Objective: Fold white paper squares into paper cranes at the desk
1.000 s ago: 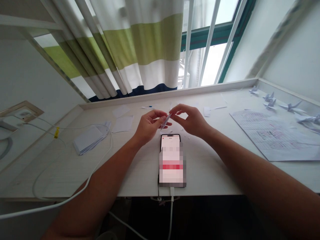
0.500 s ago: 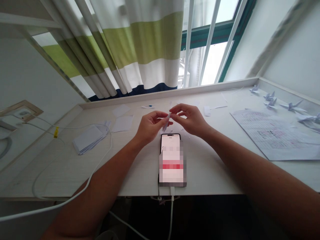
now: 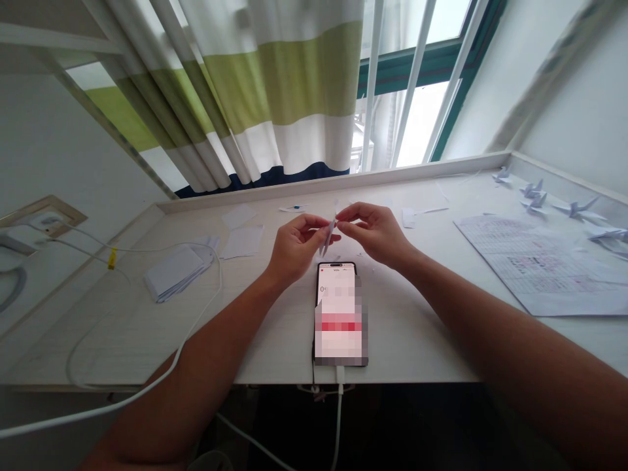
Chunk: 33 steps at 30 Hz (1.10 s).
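Left hand held folded paper in narrow grip, right hand pinched tip; creasing step, seemingly; next press called for precision.

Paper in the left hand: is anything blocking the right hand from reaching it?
No, nothing visible is. The right hand is at the upper end of the paper in the left hand; the phone lies lower in view, not between.

Pale desk, phone, paper stack (uneven), paper cranes
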Each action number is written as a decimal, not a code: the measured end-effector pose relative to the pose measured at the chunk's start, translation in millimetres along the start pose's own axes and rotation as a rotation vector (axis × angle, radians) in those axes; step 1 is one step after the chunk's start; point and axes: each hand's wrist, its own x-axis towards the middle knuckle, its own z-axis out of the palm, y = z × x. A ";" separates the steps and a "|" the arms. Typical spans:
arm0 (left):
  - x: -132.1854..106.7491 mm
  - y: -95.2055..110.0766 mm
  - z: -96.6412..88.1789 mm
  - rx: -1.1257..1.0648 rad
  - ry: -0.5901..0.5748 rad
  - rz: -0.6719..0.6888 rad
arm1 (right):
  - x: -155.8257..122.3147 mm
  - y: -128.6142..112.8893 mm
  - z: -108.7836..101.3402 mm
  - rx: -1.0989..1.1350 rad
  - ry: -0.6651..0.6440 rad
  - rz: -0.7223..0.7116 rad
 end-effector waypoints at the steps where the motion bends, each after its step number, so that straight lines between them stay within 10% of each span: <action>1: -0.2 -0.7 -0.1 0.002 -0.001 0.005 | -0.3 -1.0 0.4 0.007 -0.002 0.003; 14: 4.5 -1.5 3.1 -0.188 0.140 0.029 | -5.6 13.6 12.8 0.278 -0.245 0.178; 33: 4.4 -4.7 -2.7 -0.092 0.098 -0.045 | -4.8 10.5 15.0 0.211 -0.045 0.085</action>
